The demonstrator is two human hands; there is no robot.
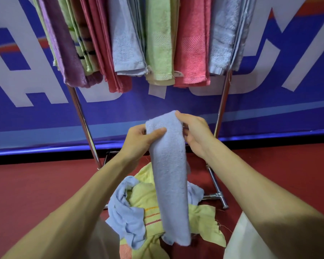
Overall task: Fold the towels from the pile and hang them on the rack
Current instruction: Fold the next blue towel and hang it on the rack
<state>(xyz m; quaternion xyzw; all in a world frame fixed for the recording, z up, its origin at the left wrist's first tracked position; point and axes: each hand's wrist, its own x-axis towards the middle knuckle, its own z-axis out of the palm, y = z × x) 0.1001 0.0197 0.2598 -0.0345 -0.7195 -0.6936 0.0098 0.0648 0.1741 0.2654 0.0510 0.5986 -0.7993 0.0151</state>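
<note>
Folded blue towel [168, 174] is held in both hands, centre frame. Its long axis runs 12 to 6: top fold up at the hands, tail hanging down over the pile [140, 197] on the floor [26, 184]. Left hand [138, 139] grips the top from 9, thumb across the front face, fingers behind. Right hand [195, 131] grips the top edge from 3, fingers curled onto the fold. The hands are roughly level, both on the towel, neither nearer. Rack [222, 101] stands at 12 from the hands, well apart. Hung towels [193, 43] crowd it side by side. The rail is out of frame, so a free slot cannot be told. Likely next move: lift toward 12 and drape the strip over the rail. The towel is pale blue terry, a narrow long strip with fairly even sides, a slightly ragged bottom end, soft and limp.
</note>
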